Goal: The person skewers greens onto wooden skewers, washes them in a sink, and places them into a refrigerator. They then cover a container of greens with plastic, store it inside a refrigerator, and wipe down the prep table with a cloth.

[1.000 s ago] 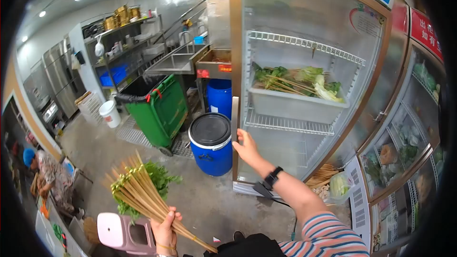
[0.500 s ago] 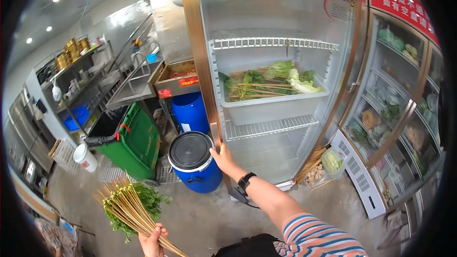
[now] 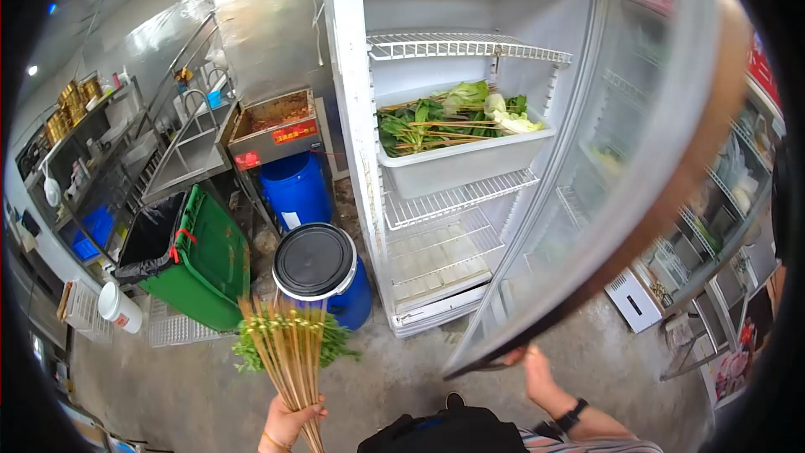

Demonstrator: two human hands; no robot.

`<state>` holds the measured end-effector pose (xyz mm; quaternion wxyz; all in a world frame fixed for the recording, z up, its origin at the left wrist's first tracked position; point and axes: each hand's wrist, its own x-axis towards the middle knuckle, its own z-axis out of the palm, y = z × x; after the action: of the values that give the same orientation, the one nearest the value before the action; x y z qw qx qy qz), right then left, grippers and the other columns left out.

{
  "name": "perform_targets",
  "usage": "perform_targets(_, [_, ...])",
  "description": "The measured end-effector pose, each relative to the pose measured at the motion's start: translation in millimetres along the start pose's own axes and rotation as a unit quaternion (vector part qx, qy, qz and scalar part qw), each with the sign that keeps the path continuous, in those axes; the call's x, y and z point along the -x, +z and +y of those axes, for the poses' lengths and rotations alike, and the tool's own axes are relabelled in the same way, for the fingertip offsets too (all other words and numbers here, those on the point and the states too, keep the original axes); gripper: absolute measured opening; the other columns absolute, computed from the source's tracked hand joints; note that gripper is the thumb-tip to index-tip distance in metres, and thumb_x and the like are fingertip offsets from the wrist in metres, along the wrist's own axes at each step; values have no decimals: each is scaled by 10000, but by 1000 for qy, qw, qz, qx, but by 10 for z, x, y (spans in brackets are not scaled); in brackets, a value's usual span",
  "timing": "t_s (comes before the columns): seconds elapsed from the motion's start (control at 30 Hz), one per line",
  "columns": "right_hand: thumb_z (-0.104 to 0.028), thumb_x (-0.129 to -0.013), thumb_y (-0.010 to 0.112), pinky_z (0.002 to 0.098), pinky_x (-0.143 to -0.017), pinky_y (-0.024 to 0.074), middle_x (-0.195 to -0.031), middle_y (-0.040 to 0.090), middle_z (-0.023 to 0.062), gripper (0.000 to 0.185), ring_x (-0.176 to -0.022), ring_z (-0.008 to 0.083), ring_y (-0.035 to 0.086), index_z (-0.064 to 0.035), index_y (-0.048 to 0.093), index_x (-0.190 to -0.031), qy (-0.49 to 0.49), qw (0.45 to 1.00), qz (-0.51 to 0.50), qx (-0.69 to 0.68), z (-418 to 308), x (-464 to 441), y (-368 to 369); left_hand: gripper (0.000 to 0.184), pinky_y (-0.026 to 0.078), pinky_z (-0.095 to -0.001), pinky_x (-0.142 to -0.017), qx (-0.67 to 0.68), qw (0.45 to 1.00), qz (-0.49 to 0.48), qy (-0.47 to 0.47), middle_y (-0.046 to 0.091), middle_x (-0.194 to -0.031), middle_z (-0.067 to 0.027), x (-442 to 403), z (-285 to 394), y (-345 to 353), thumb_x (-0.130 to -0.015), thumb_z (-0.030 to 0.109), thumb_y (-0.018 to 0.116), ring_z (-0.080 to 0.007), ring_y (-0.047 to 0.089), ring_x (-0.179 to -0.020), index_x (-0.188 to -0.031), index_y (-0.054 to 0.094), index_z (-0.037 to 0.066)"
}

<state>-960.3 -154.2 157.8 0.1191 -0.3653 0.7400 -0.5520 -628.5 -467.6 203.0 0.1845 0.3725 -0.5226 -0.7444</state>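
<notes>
In my left hand (image 3: pixel 289 418) is a bundle of skewers (image 3: pixel 293 352) with leafy greens (image 3: pixel 340 342) at their upper ends, held upright before me. My right hand (image 3: pixel 543 376), a dark watch on its wrist, has its fingers at the lower edge of the glass refrigerator door (image 3: pixel 587 243); the fingertips are partly hidden. That door stands swung open toward the right. Inside the refrigerator, a white plastic tub (image 3: pixel 470 164) rests on a wire shelf (image 3: pixel 470 201). Skewered leafy vegetables (image 3: pixel 436 124) and a pale cabbage-like piece (image 3: pixel 513 120) lie in the tub.
A blue drum (image 3: pixel 356 294) with a black lid (image 3: pixel 314 258) stands left of the refrigerator. Beyond it are a green wheeled bin (image 3: pixel 214 260), an open blue barrel (image 3: pixel 293 189) and a metal sink (image 3: pixel 189 155). Another glass-door cabinet (image 3: pixel 721 193) is at the right.
My right hand has pulled the refrigerator door from closed to wide open, swinging it right. The skewer bundle has moved right and turned more upright in my left hand.
</notes>
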Motion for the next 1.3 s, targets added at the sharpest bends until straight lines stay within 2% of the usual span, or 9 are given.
perform_targets(0.07, [-285,-976,321,393,-994,355,-1220,531,233,459,-1167,307,484,57,465,-1246,53,986,143,68,450,572,-273,344,556,-304,-702,-38,995,-86,-29,643,-998,-127,-109,57,64,-823,-88,596,-209,662,-796,-1151,515,-20])
perform_targets(0.33, [-344,-943,484,357,-1030,321,-1304,450,160,584,-1235,249,415,16,333,-1377,199,900,384,48,108,936,-1284,484,558,-323,-774,-62,957,-280,-50,635,-1042,-106,-543,377,902,-824,-71,623,-195,622,-988,-1265,444,15])
perform_targets(0.47, [-289,-916,561,339,-988,379,-1304,481,145,545,-1237,242,441,1,405,-1351,296,909,205,208,916,1813,-1123,461,551,-323,-812,-31,934,-347,-77,640,-1065,-110,-713,372,1197,-825,-56,636,-185,625,-983,-1251,476,19])
perform_targets(0.53, [-220,-892,602,330,-952,413,-1275,518,128,476,-1192,227,485,-13,480,-1302,299,944,138,10,163,1274,-690,427,544,-308,-795,-36,922,-372,-99,660,-1035,-129,-747,414,1372,-808,-67,645,-180,649,-901,-1209,524,18])
perform_targets(0.67, [-311,-960,470,345,-1023,351,-1334,495,98,445,-1247,212,442,-23,490,-1299,132,972,162,-108,-290,-54,-767,403,533,-306,-813,-78,892,-433,-107,662,-1035,-121,-853,445,1603,-815,-61,643,-172,646,-911,-1195,536,19])
perform_targets(0.9, [-392,-1003,318,353,-1107,236,-1411,432,103,505,-1325,235,359,-45,451,-1346,-91,971,-176,-136,-476,-1740,-745,419,522,-300,-844,-129,794,-572,-158,645,-1085,-121,-1027,466,1745,-846,-29,633,-169,624,-975,-1243,506,12])
perform_targets(1.07, [-466,-994,286,350,-1114,233,-1441,384,103,595,-1325,206,349,-41,365,-1403,39,796,-562,-221,-106,-2257,-416,332,489,-304,-833,-108,772,-597,-188,657,-1029,-94,-1102,560,1958,-837,32,667,-162,618,-944,-1152,561,14])
perform_targets(1.27, [-463,-995,320,310,-1098,272,-1447,366,69,629,-1284,169,380,-42,237,-1454,352,721,-479,-355,511,-1772,-870,451,501,-287,-778,6,840,-495,-222,645,-1009,-95,-1148,285,1940,-798,62,710,-146,616,-884,-1199,509,22])
perform_targets(1.3, [-471,-953,435,310,-1089,285,-1444,363,81,701,-1276,181,391,-43,211,-1461,299,740,-481,-363,806,-1684,-912,485,503,-278,-760,54,856,-463,-224,641,-983,-85,-1181,199,1936,-787,88,724,-142,614,-851,-1212,496,26])
